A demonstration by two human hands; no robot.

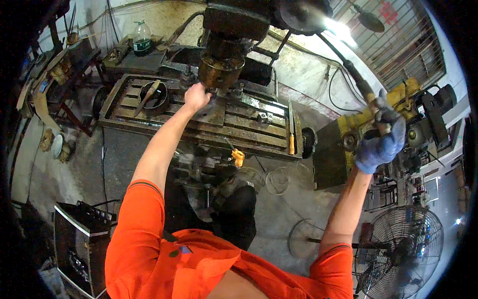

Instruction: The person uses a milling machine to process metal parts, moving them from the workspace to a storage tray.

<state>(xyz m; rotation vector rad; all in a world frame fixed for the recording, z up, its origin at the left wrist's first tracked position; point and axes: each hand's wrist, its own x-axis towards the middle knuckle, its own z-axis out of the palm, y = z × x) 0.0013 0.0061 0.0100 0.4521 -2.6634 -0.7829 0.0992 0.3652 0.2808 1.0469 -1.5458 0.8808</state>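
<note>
My bare left hand (198, 97) is closed just below the machine's spindle head (221, 70). What its fingers hold is mostly hidden; a small dark part shows beside them. Far to the right, my right hand (381, 144), in a blue-grey glove, is wrapped round the end of a long lever handle (359, 82), which slants down from the top of the machine. Under my left hand lies the slotted machine table (199, 128). A small metal block (264, 118) sits on it, right of the spindle.
A round pot (158, 107) with a brush (147, 99) across it stands on the table's left. A file with a wooden handle (292, 142) lies at its right end. A yellow-handled crank (238, 157) juts out in front. A fan (398, 254) stands at lower right.
</note>
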